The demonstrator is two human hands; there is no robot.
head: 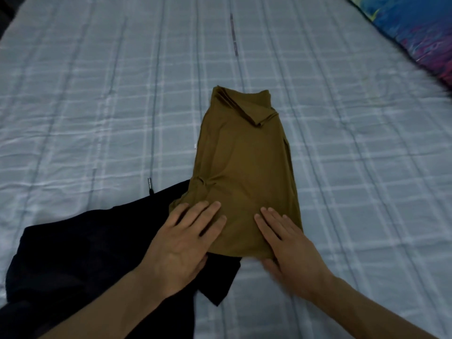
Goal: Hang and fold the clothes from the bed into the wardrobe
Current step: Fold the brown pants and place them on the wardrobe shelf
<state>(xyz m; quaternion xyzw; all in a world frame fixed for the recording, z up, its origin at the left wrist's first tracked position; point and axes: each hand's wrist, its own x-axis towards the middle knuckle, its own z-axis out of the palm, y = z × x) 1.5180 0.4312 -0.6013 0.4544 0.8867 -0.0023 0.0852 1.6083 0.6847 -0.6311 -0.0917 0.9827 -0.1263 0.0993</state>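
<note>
Thumbs [203, 261] under olive garment [244, 167]

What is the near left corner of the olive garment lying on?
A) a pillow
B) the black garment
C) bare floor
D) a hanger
B: the olive garment, pressed flat by the left hand and right hand, overlaps the black garment at that corner.

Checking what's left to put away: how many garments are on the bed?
2. A folded olive-brown garment lies mid-bed under both flat hands, left hand and right hand. A black garment lies crumpled at lower left, partly beneath it. More may lie out of frame.
</note>
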